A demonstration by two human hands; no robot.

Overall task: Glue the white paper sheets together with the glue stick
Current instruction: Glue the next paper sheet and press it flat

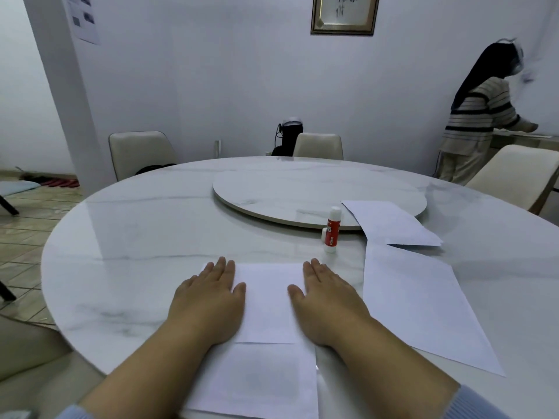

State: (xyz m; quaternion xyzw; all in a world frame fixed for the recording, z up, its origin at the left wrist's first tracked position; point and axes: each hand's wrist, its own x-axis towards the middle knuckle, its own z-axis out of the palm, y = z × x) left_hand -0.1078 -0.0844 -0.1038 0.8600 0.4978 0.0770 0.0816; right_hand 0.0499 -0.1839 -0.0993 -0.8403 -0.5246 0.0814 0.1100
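The paper sheets (266,300), thin, limp and probably slippery on the glossy surface (145,237), lie pressed under the flat left hand (208,300) and right hand (326,300), neither grip clenched.

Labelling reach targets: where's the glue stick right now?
In the head view the glue stick stands upright on the table, right of centre, just beyond the right hand, between the turntable rim and the loose sheets.

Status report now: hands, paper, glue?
Left hand and right hand flat on stacked white paper sheets. Red-and-white glue stick upright, capped, untouched. Nothing blocking.
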